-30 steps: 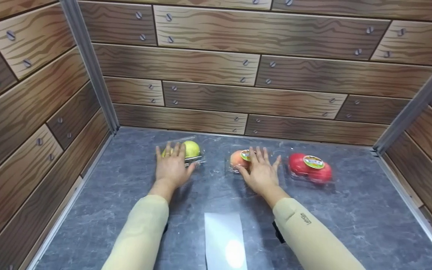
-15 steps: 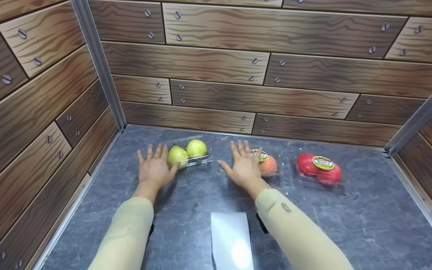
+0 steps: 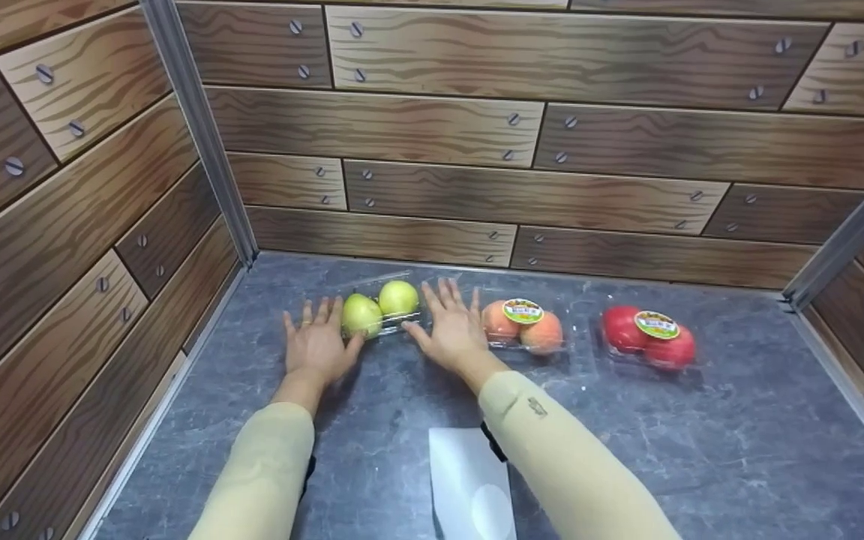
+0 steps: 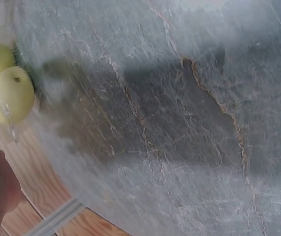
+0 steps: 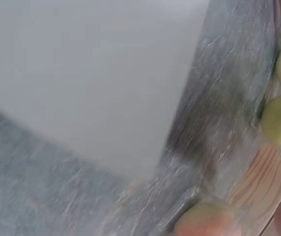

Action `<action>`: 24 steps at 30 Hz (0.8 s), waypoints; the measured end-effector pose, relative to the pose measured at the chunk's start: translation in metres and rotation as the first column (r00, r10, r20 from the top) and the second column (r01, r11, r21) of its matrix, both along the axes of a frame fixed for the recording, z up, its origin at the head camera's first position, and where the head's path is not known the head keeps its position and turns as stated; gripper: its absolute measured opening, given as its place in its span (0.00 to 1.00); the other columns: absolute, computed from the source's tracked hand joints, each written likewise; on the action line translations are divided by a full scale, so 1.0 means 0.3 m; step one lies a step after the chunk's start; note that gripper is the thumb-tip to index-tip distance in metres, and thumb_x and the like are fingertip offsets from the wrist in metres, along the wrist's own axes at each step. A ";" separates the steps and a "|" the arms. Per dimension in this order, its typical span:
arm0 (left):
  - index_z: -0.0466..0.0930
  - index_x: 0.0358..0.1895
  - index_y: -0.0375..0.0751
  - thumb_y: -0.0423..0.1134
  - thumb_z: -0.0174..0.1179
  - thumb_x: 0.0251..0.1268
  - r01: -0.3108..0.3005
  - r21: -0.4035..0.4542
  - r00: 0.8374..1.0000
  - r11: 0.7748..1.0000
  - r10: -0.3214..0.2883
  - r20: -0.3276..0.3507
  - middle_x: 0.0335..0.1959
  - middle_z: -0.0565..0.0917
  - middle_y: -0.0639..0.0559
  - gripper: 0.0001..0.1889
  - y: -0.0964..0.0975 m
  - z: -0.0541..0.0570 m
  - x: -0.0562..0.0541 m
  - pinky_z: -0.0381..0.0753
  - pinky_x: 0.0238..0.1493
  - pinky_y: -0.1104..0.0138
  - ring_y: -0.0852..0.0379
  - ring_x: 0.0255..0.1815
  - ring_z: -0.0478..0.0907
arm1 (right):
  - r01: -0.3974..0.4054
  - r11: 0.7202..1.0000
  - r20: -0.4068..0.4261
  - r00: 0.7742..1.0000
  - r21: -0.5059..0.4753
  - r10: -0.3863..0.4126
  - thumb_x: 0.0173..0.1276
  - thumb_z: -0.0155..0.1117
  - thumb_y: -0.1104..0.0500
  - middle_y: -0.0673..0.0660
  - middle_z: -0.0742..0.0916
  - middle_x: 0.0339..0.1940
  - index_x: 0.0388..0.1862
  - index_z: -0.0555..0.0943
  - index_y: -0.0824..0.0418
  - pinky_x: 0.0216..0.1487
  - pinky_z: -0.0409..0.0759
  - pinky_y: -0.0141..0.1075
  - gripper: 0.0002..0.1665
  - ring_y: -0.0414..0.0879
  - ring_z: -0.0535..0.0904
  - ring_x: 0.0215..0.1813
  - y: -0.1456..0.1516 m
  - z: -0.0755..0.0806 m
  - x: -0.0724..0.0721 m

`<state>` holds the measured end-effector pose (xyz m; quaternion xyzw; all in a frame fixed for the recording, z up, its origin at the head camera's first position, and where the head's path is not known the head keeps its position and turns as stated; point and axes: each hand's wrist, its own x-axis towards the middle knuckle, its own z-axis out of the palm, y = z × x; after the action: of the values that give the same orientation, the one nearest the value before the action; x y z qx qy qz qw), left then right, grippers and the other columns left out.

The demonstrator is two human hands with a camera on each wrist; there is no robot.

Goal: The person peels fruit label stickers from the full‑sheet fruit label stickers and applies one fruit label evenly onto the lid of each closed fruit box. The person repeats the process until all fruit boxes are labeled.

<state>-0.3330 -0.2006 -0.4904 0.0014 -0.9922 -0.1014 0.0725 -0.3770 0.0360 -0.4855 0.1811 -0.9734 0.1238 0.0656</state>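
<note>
Side by side in a clear plastic clamshell pack (image 3: 394, 328) lie two green pears (image 3: 361, 313). My left hand (image 3: 318, 346) is at the pack's left side, fingers spread and straight, thumb close to the nearer pear. At the pack's right side is my right hand (image 3: 453, 330), also with fingers extended, the thumb pointing toward the pears. Just right of that hand sits a clear pack of two peaches (image 3: 542, 332) with an oval label (image 3: 523, 311). In the left wrist view, the edge of my left hand (image 4: 0, 179) shows below the pears (image 4: 15, 93).
A labelled clear pack of two red fruits (image 3: 670, 347) stands farther right. A white sheet (image 3: 469, 472) lies on the grey marbled tabletop (image 3: 664, 457) near the front. Wood-patterned walls (image 3: 432, 187) enclose the back and sides.
My right hand has moved left from over the peaches to beside the pears, uncovering the peach pack. My left hand has slid left off the pears to their left side.
</note>
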 end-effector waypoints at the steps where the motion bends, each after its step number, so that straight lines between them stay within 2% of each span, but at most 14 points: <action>1: 0.59 0.85 0.41 0.65 0.50 0.79 -0.001 -0.002 1.000 1.000 0.001 0.002 0.82 0.64 0.37 0.43 0.002 -0.001 0.000 0.39 0.80 0.30 0.30 0.83 0.55 | -0.009 1.000 -0.002 1.000 -0.002 0.009 0.78 0.50 0.27 0.62 0.58 0.87 0.88 0.57 0.52 0.83 0.33 0.61 0.51 0.57 0.47 0.88 -0.006 0.002 -0.001; 10: 0.59 0.85 0.45 0.65 0.51 0.80 -0.001 0.007 0.999 1.000 0.001 0.048 0.82 0.65 0.40 0.41 0.022 -0.021 0.009 0.38 0.79 0.29 0.30 0.83 0.54 | -0.089 0.996 0.057 0.995 0.014 0.088 0.81 0.49 0.31 0.65 0.62 0.86 0.87 0.60 0.59 0.85 0.45 0.56 0.48 0.62 0.53 0.86 -0.037 -0.012 0.010; 19: 0.63 0.83 0.40 0.64 0.52 0.79 -0.001 0.017 1.000 1.000 0.001 0.000 0.79 0.69 0.38 0.41 0.028 -0.040 0.000 0.45 0.80 0.32 0.31 0.82 0.60 | -0.090 0.996 0.035 0.995 -0.018 0.091 0.82 0.52 0.34 0.66 0.66 0.84 0.84 0.64 0.63 0.84 0.50 0.60 0.45 0.63 0.58 0.85 -0.042 -0.019 0.013; 24: 0.66 0.81 0.40 0.62 0.54 0.79 0.003 0.033 0.999 0.999 -0.002 -0.040 0.77 0.72 0.37 0.39 0.038 -0.055 0.009 0.47 0.80 0.33 0.30 0.80 0.62 | -0.086 0.995 0.011 0.996 -0.055 0.086 0.81 0.55 0.36 0.66 0.67 0.83 0.83 0.66 0.63 0.81 0.54 0.65 0.44 0.64 0.61 0.83 -0.034 -0.047 0.028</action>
<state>-0.3304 -0.1893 -0.5069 -0.0006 -0.9888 -0.1178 0.0920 -0.3686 0.0257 -0.4995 0.2202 -0.9615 0.1540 0.0584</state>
